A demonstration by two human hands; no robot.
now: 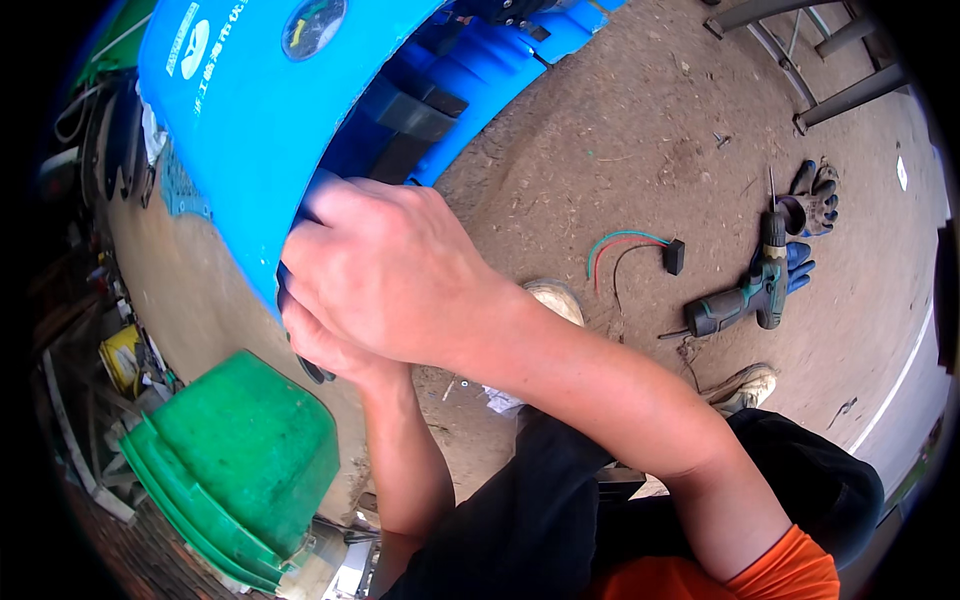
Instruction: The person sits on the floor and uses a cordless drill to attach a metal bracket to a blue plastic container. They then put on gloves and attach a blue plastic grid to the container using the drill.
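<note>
The big blue shell is up and to the L in front of me, w/ both my hands at its edge. It could slip or tip if I push hard on one side, b/c I can't see what props it up. Inside are lots of dark bits, incl. a grey-black block, and its round window shows sth yellow. Next biggest is the green tub, near my L arm. Its mouth is turned away, so idk what's in it; my arm might bump it. My R hand is curled, tips hidden by the shell, so can't tell what it grips. My L hand is mostly under it; can't tell there either, tho sth black pokes out below. The edge looks thin and my skin is bare, so a finger could get cut. The drill is on the dirt to the R, and its thin bit could poke me if I step there. Gloves lie by it. Littlest is a black box w/ wires; can't see inside, and a foot could rip those.
</note>
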